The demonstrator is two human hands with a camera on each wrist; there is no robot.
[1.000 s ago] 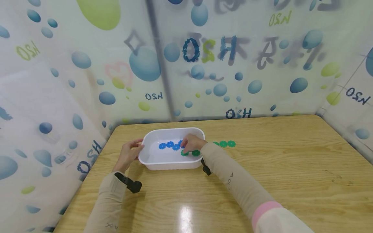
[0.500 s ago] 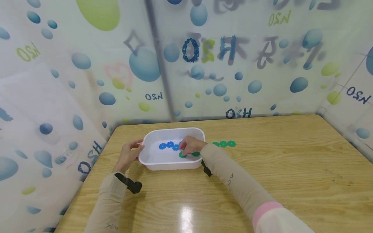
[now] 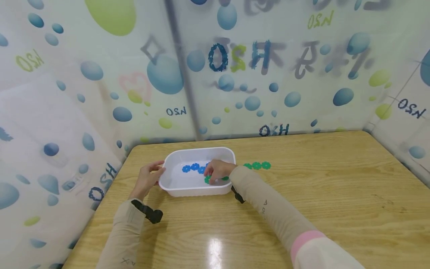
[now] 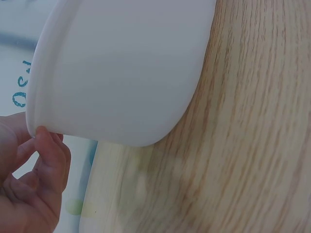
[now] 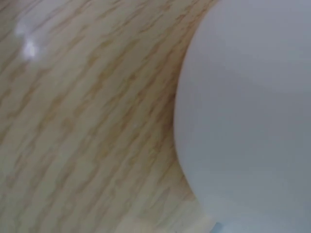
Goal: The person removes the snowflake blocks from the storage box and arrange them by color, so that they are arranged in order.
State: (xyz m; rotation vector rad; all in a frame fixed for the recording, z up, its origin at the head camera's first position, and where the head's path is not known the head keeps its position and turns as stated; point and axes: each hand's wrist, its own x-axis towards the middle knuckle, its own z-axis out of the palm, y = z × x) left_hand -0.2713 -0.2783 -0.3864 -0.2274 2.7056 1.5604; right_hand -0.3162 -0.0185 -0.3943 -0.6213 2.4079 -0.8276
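Two hands were at a white tray (image 3: 198, 192) on the wood-grained counter (image 3: 312, 201). Taking twelve as its far side, the left hand (image 3: 146, 178) had the rim pinched at nine o'clock. The right hand (image 3: 219, 169) reached in from three, its fingers narrow, pinching a green piece (image 3: 206, 180) toward four o'clock. Blue flower-shaped pieces (image 3: 195, 166) lay in a wavy row around the middle, partly hidden by that hand; more green flowers (image 3: 256, 165) lay outside, beyond three o'clock.

Mirrored "H2O" (image 3: 238, 58) repeats across the backdrop (image 3: 208, 99); an "X" (image 3: 125, 260) marks the left sleeve (image 3: 125, 229).
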